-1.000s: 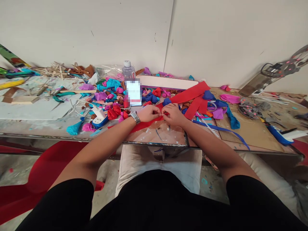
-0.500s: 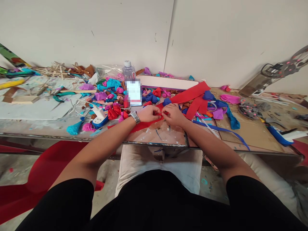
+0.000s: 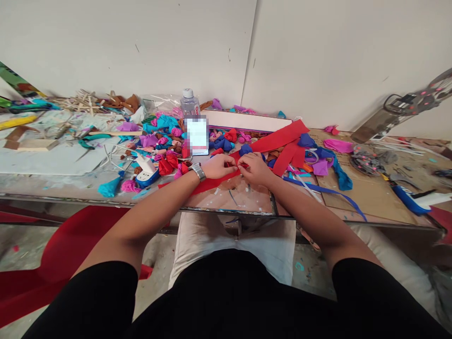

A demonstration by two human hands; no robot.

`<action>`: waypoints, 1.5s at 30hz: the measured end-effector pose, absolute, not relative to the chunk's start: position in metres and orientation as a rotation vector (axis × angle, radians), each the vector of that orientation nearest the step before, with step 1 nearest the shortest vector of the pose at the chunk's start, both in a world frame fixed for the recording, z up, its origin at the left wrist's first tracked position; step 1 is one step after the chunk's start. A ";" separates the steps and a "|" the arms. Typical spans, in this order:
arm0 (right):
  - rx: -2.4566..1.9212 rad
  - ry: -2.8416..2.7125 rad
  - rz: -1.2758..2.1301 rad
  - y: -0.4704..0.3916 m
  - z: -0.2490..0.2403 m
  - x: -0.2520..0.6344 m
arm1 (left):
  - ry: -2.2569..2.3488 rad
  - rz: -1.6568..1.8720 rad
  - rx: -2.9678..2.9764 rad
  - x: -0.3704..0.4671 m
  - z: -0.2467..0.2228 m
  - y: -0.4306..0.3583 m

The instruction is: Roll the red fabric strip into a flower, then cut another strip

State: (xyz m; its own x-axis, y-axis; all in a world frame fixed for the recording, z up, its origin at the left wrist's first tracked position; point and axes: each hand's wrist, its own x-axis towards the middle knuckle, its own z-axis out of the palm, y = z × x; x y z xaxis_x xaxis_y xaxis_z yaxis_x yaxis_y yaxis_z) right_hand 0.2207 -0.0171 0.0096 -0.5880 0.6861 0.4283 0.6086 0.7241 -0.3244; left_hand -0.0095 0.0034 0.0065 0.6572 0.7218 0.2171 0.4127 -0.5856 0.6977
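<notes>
Pinching red strip, both hands

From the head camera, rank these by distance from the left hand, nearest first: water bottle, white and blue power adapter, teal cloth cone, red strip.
1. Red strip: pinched in the left hand.
2. Power adapter: to its left.
3. Water bottle: behind, by the wall.
4. Teal cone: farthest left, near the table edge.

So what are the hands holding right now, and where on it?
Both the left hand and the right hand pinch the red fabric strip at its near stretch, fingertips meeting over a small fold between them.
</notes>
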 end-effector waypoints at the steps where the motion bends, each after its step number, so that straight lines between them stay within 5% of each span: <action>1: -0.979 -2.390 0.194 -0.017 0.010 0.221 | 0.871 0.654 2.250 -0.009 0.007 0.003; 45: -1.175 -2.043 0.069 -0.015 0.017 0.225 | 1.293 0.657 2.596 -0.015 0.021 0.000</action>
State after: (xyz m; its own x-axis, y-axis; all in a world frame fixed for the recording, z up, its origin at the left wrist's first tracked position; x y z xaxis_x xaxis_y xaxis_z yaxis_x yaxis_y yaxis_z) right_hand 0.2250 -0.0154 0.0167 -0.2840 0.7582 0.5870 0.7171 0.5743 -0.3948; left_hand -0.0145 -0.0002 0.0206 0.5278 0.7906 0.3106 0.7169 -0.6107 0.3363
